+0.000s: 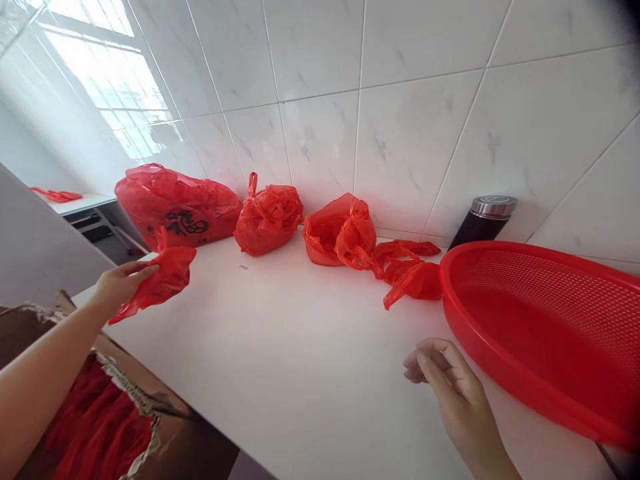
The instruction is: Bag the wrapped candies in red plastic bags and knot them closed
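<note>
My left hand (121,285) pinches a crumpled red plastic bag (165,277) above the left end of the white table (290,360). Over the table's right part, my right hand (450,383) hovers with curled fingers and nothing visible in it. Just beside it stands a large red plastic basket (490,343) with mesh walls. A loose red bag (415,280) lies against the basket's left rim. Along the wall sit an opened red bag (325,233), a bunched, knotted red bag (270,220), and a big full red bag (180,210) with black lettering.
A black flask (480,223) with a silver lid leans behind the basket. Below my left arm, a torn cardboard box (165,440) holds red material (105,420). White tiles (320,133) rise behind the table. Another white surface with a red bag (57,195) is at far left.
</note>
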Demonstrator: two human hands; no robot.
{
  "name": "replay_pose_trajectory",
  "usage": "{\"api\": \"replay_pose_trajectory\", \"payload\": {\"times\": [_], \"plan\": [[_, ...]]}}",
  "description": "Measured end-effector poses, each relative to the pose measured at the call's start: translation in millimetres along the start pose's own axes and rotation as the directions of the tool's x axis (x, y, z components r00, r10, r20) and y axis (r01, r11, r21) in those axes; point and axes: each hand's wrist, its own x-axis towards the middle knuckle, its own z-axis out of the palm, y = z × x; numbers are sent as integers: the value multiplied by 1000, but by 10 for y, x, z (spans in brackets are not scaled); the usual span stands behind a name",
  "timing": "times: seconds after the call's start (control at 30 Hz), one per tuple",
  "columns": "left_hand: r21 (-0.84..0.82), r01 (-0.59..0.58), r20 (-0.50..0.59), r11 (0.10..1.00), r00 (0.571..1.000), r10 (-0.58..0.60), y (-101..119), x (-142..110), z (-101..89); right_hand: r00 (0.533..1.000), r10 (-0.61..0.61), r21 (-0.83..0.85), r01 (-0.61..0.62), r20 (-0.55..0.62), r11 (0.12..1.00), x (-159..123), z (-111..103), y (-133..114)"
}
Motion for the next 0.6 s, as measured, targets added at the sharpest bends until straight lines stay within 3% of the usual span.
{"api": "replay_pose_trajectory", "payload": {"times": [0.1, 0.2, 0.3, 0.37, 0.43, 0.5, 0.53, 0.57, 0.6], "plan": [[139, 46, -35, 989, 999, -42, -128, -10, -13, 1000, -9, -17, 10, 30, 1000, -8, 15, 6], [226, 19, -96, 974, 995, 3, -86, 19, 3, 998, -14, -16, 15, 54, 1000, 1, 44, 23], [260, -122, -131, 958, 979, 160, 234, -32, 135, 998, -10, -5, 10, 62, 1000, 19, 93, 36], [232, -310, -95, 922, 936, 339, 610, -198, 324, 997, -10, 18, 8, 72, 1000, 27, 129, 36], [150, -537, -17, 830, 838, 546, 1070, -508, 590, 996, -21, 54, 16, 90, 998, 34, 157, 34], [41, -722, 52, 691, 692, 720, 1552, -954, 906, 993, -38, 73, 30, 109, 997, 45, 167, 37], [-24, -803, 79, 596, 592, 802, 1785, -1213, 1076, 993, -47, 71, 39, 111, 997, 53, 164, 41], [-97, -878, 109, 469, 459, 882, 2003, -1481, 1251, 993, -56, 64, 49, 108, 997, 62, 156, 46], [-151, -908, 164, 391, 367, 916, 2205, -1746, 1432, 993, -67, 54, 62, 100, 997, 71, 144, 53]]}}
